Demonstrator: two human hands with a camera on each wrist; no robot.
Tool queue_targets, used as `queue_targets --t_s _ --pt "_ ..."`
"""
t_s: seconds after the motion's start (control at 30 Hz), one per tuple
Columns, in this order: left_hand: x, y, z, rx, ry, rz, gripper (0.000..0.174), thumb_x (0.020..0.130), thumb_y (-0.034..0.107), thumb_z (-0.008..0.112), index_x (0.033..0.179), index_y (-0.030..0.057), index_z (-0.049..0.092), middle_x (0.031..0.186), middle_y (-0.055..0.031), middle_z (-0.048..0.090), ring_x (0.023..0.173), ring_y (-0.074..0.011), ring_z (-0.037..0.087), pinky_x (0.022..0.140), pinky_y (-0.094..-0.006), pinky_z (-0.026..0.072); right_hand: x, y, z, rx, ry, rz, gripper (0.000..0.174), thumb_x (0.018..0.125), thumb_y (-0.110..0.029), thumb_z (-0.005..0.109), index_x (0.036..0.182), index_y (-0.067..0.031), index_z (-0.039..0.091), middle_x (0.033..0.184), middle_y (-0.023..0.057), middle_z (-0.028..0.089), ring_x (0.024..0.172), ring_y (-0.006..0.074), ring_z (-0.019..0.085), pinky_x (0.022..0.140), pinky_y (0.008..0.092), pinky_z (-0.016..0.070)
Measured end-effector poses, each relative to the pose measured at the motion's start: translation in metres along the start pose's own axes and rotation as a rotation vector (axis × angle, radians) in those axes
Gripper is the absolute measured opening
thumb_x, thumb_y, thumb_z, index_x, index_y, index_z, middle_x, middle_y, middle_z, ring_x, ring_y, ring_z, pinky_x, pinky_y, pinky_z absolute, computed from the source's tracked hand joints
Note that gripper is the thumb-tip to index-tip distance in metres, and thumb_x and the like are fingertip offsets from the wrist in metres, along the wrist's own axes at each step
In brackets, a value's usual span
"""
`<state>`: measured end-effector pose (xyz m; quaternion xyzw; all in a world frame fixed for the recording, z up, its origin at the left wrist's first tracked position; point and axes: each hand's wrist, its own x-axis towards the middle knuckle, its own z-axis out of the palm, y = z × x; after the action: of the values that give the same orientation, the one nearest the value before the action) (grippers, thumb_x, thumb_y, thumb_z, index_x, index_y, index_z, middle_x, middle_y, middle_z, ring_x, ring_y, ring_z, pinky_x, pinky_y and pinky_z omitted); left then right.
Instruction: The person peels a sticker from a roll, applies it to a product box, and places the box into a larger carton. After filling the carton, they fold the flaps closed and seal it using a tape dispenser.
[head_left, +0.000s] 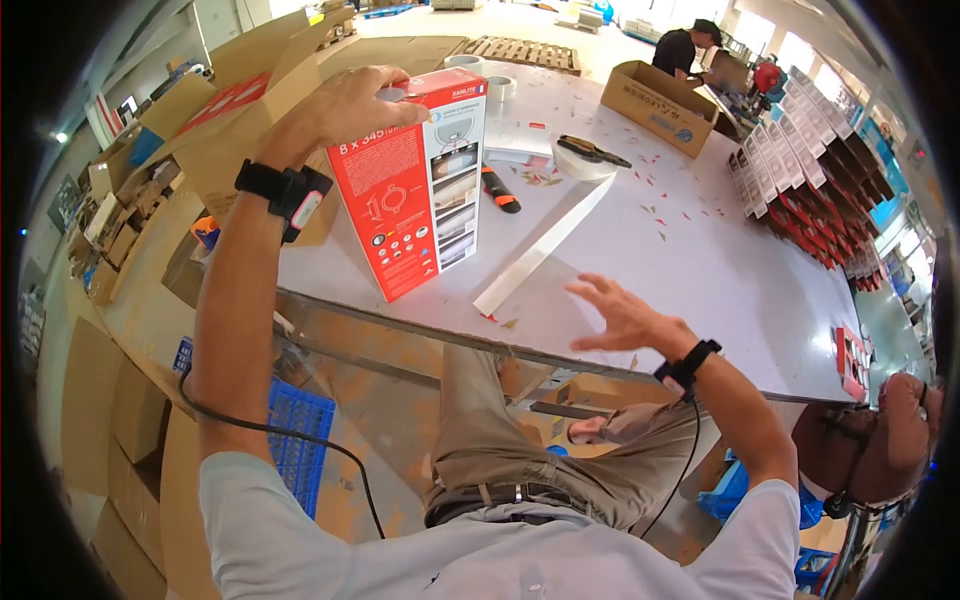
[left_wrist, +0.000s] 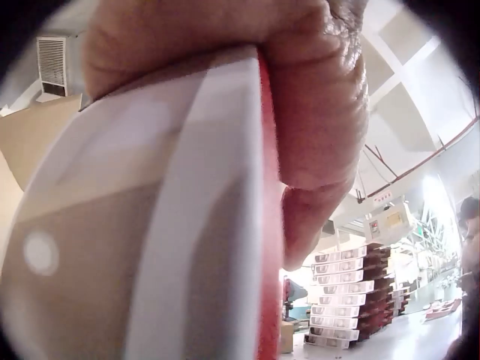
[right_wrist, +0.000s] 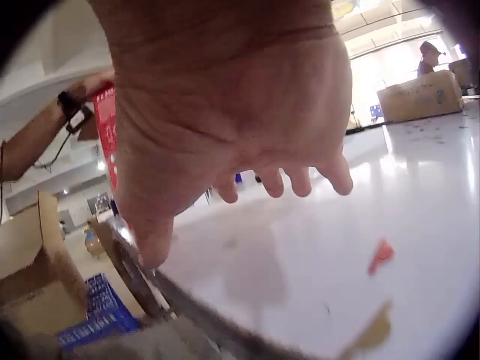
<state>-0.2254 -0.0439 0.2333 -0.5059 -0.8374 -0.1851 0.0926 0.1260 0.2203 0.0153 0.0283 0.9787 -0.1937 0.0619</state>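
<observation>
A tall red and white printed carton stands upright near the table's front edge, left of centre. My left hand grips it at the top; in the left wrist view the fingers curl over its upper edge. Spread and holding nothing, my right hand is over the front of the table, with its palm large in the right wrist view. Between the hands lies a long white strip, running back to a white roll with a black tool on it. An orange and black cutter lies beside the carton.
Stacked red and white cartons stand at the table's right. Tape rolls sit behind the carton, and red scraps litter the tabletop. A brown box stands at the back, near another person. Open cardboard boxes are at left.
</observation>
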Motion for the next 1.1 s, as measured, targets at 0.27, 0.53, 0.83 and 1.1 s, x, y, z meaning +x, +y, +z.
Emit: queue_targets --t_s 0.27,0.53,0.83,1.1 --pt "-0.004 0.009 -0.007 -0.071 -0.035 -0.019 0.080 0.084 0.051 0.079 0.140 -0.0036 0.063 0.132 -0.0269 0.070 0.118 -0.0353 0.070 0.103 -0.0405 0.0526 -0.036 -0.002 0.066 -0.217 0.223 -0.046 0.115 0.068 -0.046 0.093 0.165 -0.0247 0.035 0.173 0.0175 0.025 0.161 0.0407 0.016 0.130 0.0613 0.0110" --pt "-0.004 0.003 -0.005 -0.117 -0.038 -0.068 0.074 0.085 0.051 0.079 0.137 0.0003 0.065 0.131 -0.0233 0.070 0.121 -0.0323 0.068 0.103 -0.0388 0.0515 -0.036 0.007 0.067 -0.158 0.256 -0.097 0.110 0.067 -0.047 0.093 0.161 -0.0191 0.044 0.169 0.0193 0.031 0.158 0.0452 0.022 0.127 0.0655 0.0130" --pt "-0.007 0.010 -0.010 -0.069 -0.059 -0.025 0.080 0.085 0.055 0.079 0.141 0.0003 0.063 0.128 -0.0245 0.071 0.119 -0.0357 0.069 0.104 -0.0414 0.0514 -0.034 0.013 0.069 -0.162 0.264 -0.146 0.111 0.068 -0.056 0.092 0.159 -0.0137 0.044 0.167 0.0254 0.031 0.156 0.0492 0.024 0.124 0.0705 0.0120" --pt "-0.010 0.008 -0.003 -0.195 -0.134 -0.217 0.044 0.088 0.031 0.080 0.122 0.0038 0.071 0.116 -0.0145 0.075 0.107 -0.0267 0.071 0.093 -0.0389 0.0538 0.051 -0.026 -0.056 0.069 0.526 -0.346 0.107 0.070 -0.024 0.095 0.159 -0.0032 0.040 0.165 0.0268 0.034 0.151 0.0453 0.036 0.123 0.0512 0.0344"
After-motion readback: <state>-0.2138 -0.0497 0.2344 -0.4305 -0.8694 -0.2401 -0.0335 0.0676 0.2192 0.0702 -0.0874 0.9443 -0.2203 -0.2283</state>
